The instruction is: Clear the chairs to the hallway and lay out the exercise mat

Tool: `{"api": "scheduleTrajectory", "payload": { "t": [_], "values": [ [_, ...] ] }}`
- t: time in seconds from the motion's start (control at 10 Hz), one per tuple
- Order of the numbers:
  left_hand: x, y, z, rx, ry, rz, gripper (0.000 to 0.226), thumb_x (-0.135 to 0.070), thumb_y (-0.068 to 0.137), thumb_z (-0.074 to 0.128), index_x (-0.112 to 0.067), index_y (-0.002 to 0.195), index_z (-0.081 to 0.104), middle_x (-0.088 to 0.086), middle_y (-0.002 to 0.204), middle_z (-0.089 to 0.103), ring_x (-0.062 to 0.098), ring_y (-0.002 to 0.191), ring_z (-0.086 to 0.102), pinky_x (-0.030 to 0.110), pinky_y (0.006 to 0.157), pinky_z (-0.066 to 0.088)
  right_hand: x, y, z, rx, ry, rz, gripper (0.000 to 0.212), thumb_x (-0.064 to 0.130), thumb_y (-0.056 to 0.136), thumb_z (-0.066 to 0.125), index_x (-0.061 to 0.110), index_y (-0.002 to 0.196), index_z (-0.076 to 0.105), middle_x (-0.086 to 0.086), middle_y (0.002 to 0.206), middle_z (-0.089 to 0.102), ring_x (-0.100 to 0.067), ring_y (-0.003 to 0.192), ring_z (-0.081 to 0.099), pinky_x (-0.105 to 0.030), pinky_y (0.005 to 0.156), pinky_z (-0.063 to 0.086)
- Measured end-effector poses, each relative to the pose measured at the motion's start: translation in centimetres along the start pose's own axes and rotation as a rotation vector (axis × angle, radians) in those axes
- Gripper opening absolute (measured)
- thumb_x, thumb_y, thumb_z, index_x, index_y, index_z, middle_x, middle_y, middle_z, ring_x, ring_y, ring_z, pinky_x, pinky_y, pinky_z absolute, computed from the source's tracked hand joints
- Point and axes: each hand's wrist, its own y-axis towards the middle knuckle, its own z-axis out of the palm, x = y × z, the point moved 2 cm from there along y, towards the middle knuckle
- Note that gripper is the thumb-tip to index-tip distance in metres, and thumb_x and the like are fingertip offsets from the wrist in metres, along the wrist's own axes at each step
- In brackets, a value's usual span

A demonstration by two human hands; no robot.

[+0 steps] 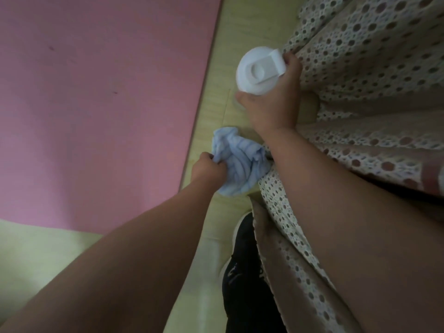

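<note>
Pink mat point(96, 104) lies flat; left hand point(206, 168) grips cloth point(240, 162), right hand point(271, 102) bottle point(260, 70): set both clear of it.

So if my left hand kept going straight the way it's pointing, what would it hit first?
Probably the blue cloth the left hand already grips; past it, the right forearm. Depth is unclear.

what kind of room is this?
Probably a home room set up for exercise: pink exercise mat unrolled on a pale wood-look floor, dotted fabric draped at right. Nothing confirms more.
</note>
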Motion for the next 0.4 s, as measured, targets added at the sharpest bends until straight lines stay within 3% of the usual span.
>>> {"api": "scheduleTrajectory", "payload": {
  "t": [0.1,0.2,0.3,0.4],
  "values": [
    [-0.1,-0.2,-0.7,-0.035,0.033,0.009,0.056,-0.055,0.086,0.059,-0.017,0.126,0.05,0.002,0.11,0.066,0.018,0.083,0.061,0.032,0.068,0.047,-0.3,-0.3,0.5,-0.02,-0.005,-0.006,0.097,0.027,0.058,0.092,0.014,0.139,0.039,0.0,0.132,0.053,-0.013,0.115,0.055,-0.017,0.086,0.043],
    [-0.6,-1.1,-2.4,-0.111,0.015,0.06,0.071,-0.061,0.083,0.061,-0.018,0.138,0.049,0.002,0.122,0.066,0.022,0.099,0.065,0.032,0.074,0.051,-0.1,-0.4,0.7,-0.037,-0.027,-0.002,0.098,0.029,0.059,0.091,0.016,0.141,0.039,0.0,0.133,0.052,-0.015,0.117,0.056,-0.026,0.094,0.05],
    [-1.0,-1.9,-3.9,-0.172,-0.017,0.141,0.058,-0.053,0.087,0.064,-0.018,0.133,0.055,0.001,0.126,0.066,0.02,0.104,0.064,0.025,0.075,0.042,-0.2,-0.6,0.8,-0.018,-0.063,0.014,0.102,0.032,0.06,0.091,0.018,0.145,0.036,-0.002,0.138,0.05,-0.018,0.122,0.054,-0.037,0.099,0.051],
    [-1.9,-3.5,-6.3,-0.287,-0.062,0.203,0.046,-0.042,0.092,0.064,-0.015,0.129,0.06,0.002,0.127,0.066,0.02,0.114,0.063,0.025,0.082,0.039,0.2,-1.1,0.2,0.027,-0.102,0.066,0.118,0.034,0.06,0.094,0.02,0.155,0.024,-0.004,0.149,0.041,-0.021,0.133,0.046,-0.03,0.105,0.043]
  ]
}}
